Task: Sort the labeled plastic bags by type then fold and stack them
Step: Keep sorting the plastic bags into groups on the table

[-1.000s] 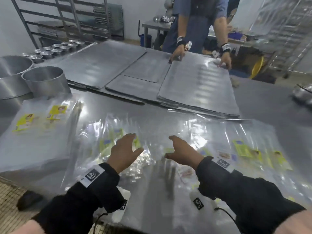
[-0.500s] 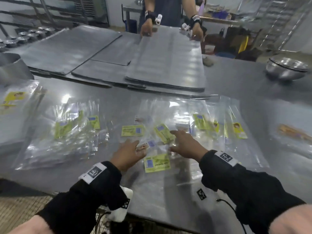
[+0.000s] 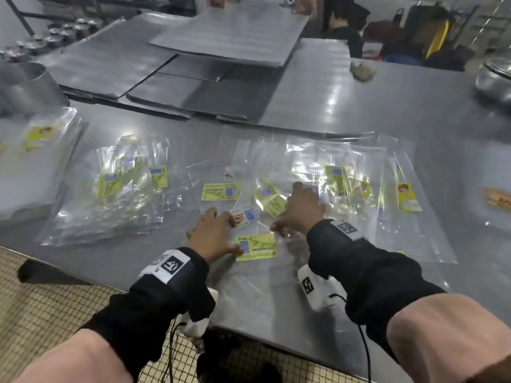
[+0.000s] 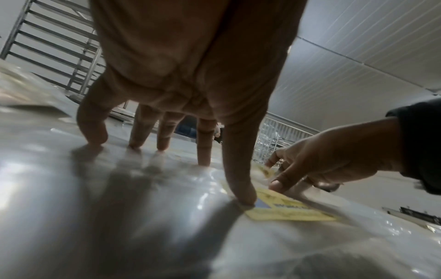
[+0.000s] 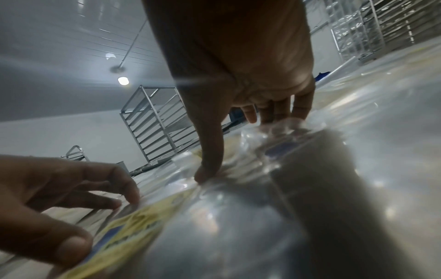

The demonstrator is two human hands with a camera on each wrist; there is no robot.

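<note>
My left hand (image 3: 211, 234) rests spread on the clear plastic bags with yellow-green labels (image 3: 276, 194) that lie scattered near the front edge of the grey stainless-steel counter (image 3: 359, 106). Its fingers (image 4: 93, 128) are straight, tips down on the plastic, and my thumb presses the corner of the yellow-green label reading KEK PANDAN (image 3: 255, 247), which lies just in from the front edge. It grips nothing.

My right hand (image 3: 302, 210) is just beside the left, palm down on the crinkled bags toward the middle of the counter. Its fingers (image 5: 300, 105) are relaxed and touch the plastic; the thumb tip presses a fold of it. It holds nothing either.

A separate pile of clear labelled bags (image 3: 116, 197) lies toward the left along the front edge, and a flat white stack of bags with a yellow label (image 3: 33, 161) sits at the left edge. More labelled bags spread toward the right of my hands.

Toward the far edge lie large grey metal trays (image 3: 110, 59), and another person's hands (image 3: 304, 4) hold one raised tray (image 3: 235, 37). A round metal tin (image 3: 25, 87) stands at the far left.
</note>
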